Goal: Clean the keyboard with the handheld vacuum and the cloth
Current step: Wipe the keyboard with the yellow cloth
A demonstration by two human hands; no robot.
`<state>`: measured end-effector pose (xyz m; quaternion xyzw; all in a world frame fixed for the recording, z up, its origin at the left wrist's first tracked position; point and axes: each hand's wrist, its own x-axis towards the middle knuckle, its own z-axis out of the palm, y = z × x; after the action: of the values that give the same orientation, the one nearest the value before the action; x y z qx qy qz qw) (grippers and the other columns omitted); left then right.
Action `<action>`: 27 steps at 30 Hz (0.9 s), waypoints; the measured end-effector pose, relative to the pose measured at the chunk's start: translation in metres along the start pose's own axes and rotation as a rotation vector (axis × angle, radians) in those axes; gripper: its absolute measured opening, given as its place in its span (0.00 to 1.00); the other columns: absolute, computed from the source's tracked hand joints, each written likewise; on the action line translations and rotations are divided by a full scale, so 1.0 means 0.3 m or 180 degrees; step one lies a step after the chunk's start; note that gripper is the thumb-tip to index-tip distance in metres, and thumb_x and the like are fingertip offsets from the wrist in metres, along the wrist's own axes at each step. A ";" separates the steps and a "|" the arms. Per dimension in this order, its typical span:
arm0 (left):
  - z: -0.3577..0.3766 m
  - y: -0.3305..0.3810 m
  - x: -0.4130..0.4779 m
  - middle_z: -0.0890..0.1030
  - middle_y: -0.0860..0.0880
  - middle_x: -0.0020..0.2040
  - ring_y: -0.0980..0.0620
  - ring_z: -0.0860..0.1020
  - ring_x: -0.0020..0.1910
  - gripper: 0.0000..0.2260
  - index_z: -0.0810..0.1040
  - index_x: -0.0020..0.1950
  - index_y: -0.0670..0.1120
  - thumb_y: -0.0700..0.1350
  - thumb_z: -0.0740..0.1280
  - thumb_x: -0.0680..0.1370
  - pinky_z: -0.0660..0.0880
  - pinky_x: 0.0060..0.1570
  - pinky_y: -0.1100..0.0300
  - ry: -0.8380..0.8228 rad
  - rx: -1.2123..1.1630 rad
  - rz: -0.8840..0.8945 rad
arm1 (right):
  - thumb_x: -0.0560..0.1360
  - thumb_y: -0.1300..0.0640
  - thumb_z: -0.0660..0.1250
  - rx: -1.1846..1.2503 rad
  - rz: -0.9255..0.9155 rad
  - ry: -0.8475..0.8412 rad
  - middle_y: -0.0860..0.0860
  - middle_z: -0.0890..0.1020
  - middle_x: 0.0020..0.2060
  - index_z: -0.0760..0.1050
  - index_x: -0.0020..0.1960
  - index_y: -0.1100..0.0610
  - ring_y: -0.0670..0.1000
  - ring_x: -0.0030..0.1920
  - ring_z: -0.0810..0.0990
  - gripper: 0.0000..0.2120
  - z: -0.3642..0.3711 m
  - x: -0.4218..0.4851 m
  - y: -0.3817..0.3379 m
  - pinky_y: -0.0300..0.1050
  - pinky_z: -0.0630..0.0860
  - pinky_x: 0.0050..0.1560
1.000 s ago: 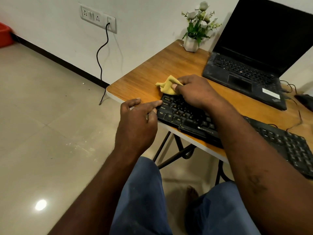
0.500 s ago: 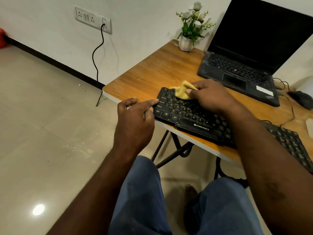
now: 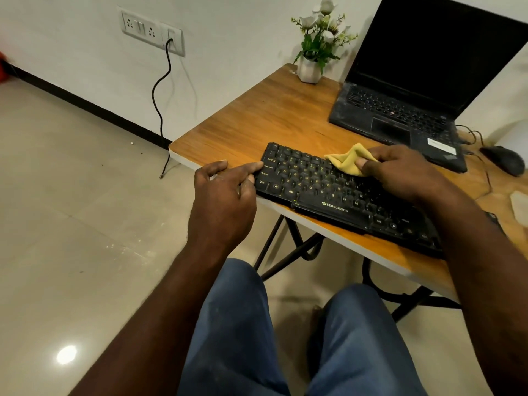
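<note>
Wooden table [image 3: 257,118] against white wall, beige tiled floor below. White pot [image 3: 310,71] at far corner holds white flowers [image 3: 323,30] (green leaves among them). One open laptop [image 3: 414,95], screen dark; one mouse [image 3: 504,160] just right of it. One black Zebronics keyboard [image 3: 314,181] along near edge. Right hand [image 3: 405,172] pinches bunched yellow cloth [image 3: 347,162], pressing it on upper key rows. Left hand [image 3: 225,201]: index finger straight, touching keyboard's left end; other fingers curled, holding nothing. One cable [image 3: 160,90] plugged into wall socket panel [image 3: 151,30].
</note>
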<state>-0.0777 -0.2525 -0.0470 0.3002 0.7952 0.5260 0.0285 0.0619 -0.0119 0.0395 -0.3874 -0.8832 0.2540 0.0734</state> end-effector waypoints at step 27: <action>0.017 -0.035 0.000 0.72 0.48 0.73 0.58 0.57 0.76 0.17 0.76 0.71 0.63 0.49 0.58 0.86 0.61 0.48 0.75 -0.0139 0.0248 -0.0149 | 0.83 0.50 0.64 -0.0708 -0.1229 0.0087 0.45 0.77 0.72 0.75 0.72 0.42 0.51 0.71 0.73 0.18 0.207 -0.190 -0.187 0.61 0.68 0.73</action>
<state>-0.0806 -0.2511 -0.0583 0.2938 0.8211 0.4871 0.0465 0.0446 -0.1095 0.0185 -0.2203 -0.9625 0.1310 0.0894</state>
